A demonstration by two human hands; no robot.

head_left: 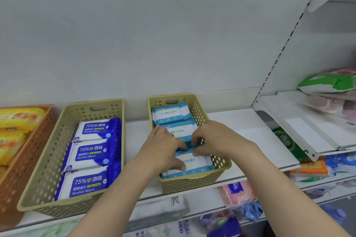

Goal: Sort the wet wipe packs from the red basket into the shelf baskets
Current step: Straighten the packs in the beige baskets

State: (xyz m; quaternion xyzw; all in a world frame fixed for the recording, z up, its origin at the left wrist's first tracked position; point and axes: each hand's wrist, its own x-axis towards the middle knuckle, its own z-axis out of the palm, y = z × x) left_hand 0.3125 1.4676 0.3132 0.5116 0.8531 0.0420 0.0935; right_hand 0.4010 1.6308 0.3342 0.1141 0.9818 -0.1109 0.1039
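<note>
My left hand (163, 148) and right hand (212, 138) pinch the front light-blue pack (192, 161) in the beige basket (221, 161) at 12 o'clock. It's probably soft, light and slick; gripping the short ends seems best.

White shelf (231, 121) with orange basket (28, 152) and two beige baskets (48, 159).
</note>
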